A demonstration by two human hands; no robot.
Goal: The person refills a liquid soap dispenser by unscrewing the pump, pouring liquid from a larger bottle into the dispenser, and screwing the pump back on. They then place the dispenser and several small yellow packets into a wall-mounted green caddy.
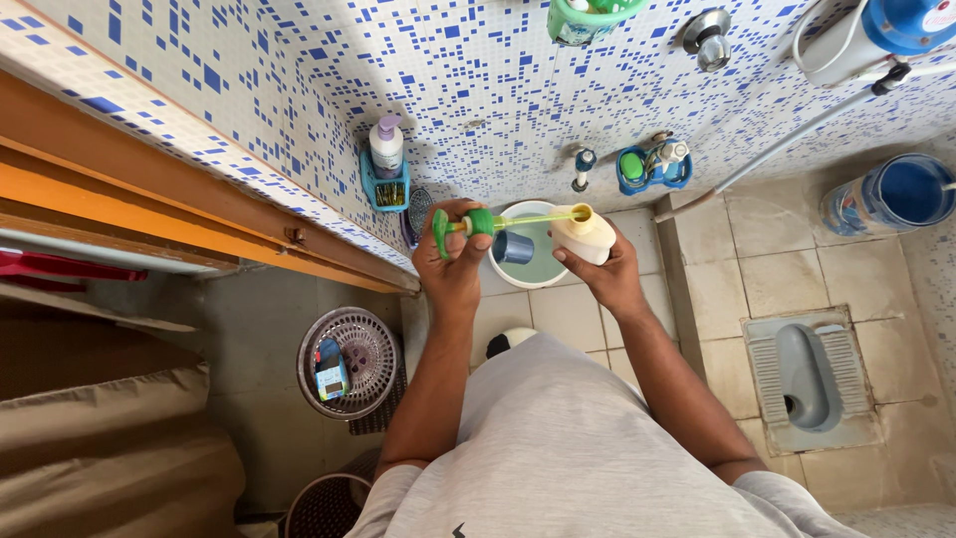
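Pump dispenser (pixel 468 225), green with a long tube, is pinched in the left hand (pixel 453 261), its tube tip at the mouth of the cream bottle (pixel 585 235) gripped by the right hand (pixel 607 274), above a white bucket (pixel 526 279).

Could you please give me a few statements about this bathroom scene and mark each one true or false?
1. The left hand holds a green pump head. True.
2. The pump is screwed down on the bottle. False: it is drawn out, with only its tube tip at the bottle's mouth.
3. The right hand holds the cream bottle. True.
4. The bucket below the hands is blue. False: it is white, with a blue mug inside.
5. The basket on the floor holds a small blue packet. True.
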